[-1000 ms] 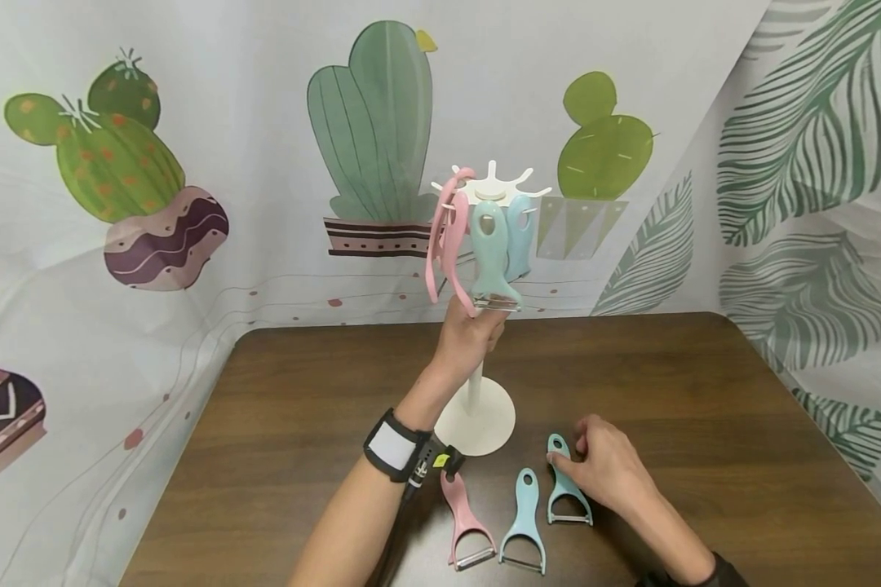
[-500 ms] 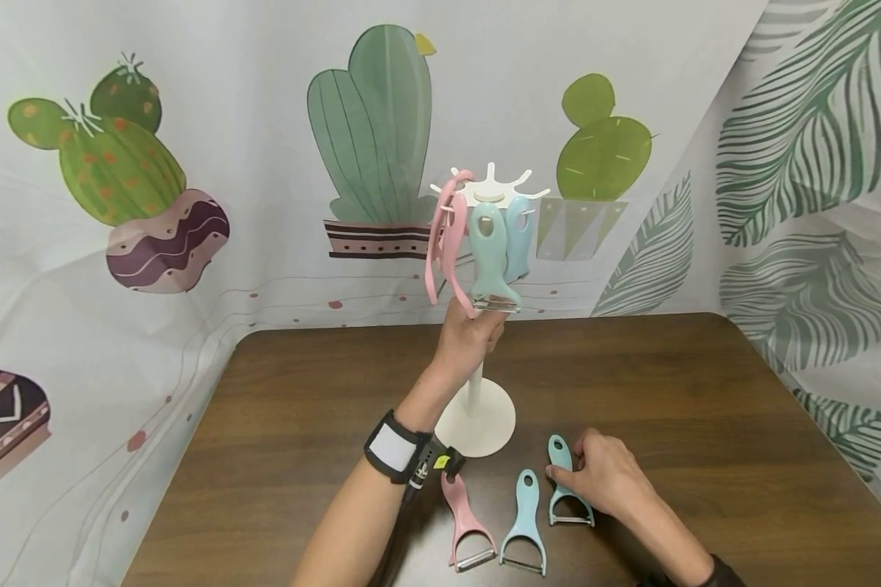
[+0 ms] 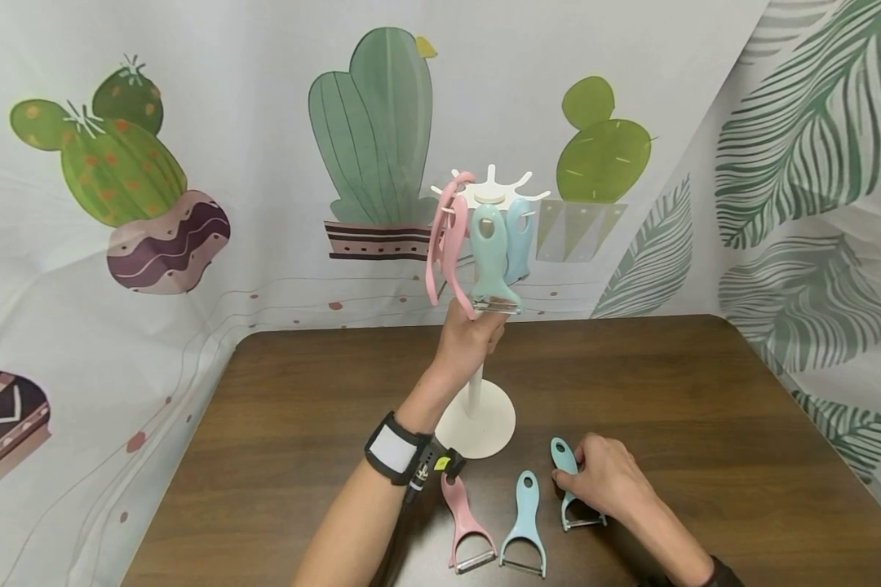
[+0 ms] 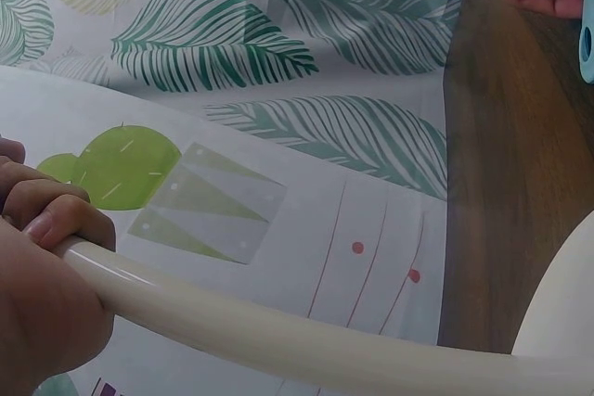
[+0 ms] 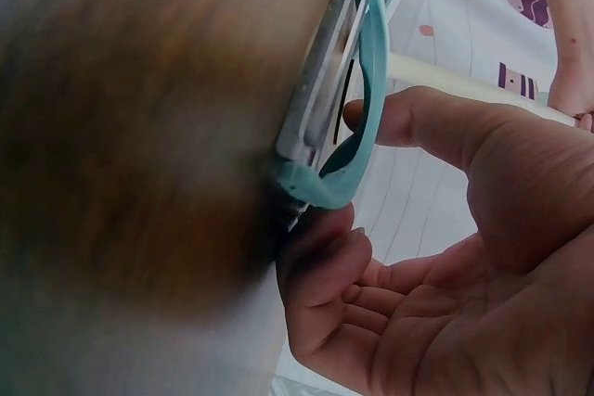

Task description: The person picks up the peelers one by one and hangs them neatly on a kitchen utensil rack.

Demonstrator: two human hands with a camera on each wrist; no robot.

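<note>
My left hand (image 3: 468, 336) grips the pole of a white rotating stand (image 3: 477, 432), just under its hanging peelers; the left wrist view shows fingers curled round the pole (image 4: 232, 317). A mint peeler (image 3: 491, 249), a light-blue peeler (image 3: 519, 240) and pink peelers (image 3: 453, 257) hang from the stand's arms. Low on the right, my right hand (image 3: 611, 477) pinches a teal peeler (image 3: 564, 455) between thumb and fingers, close to the tabletop. Its blade end (image 5: 320, 71) faces the right wrist camera. The hand partly covers this peeler in the head view.
On the table (image 3: 323, 391), a pink peeler (image 3: 462, 509) and a light-blue peeler (image 3: 526, 505) lie side by side in front of the stand. A cactus-print cloth (image 3: 264, 163) hangs behind the table. My left wrist wears a strapped camera (image 3: 433, 465).
The teal peeler has shifted slightly right and its blade end has swung to the right, under my right hand. My left hand and the stand stay in place.
</note>
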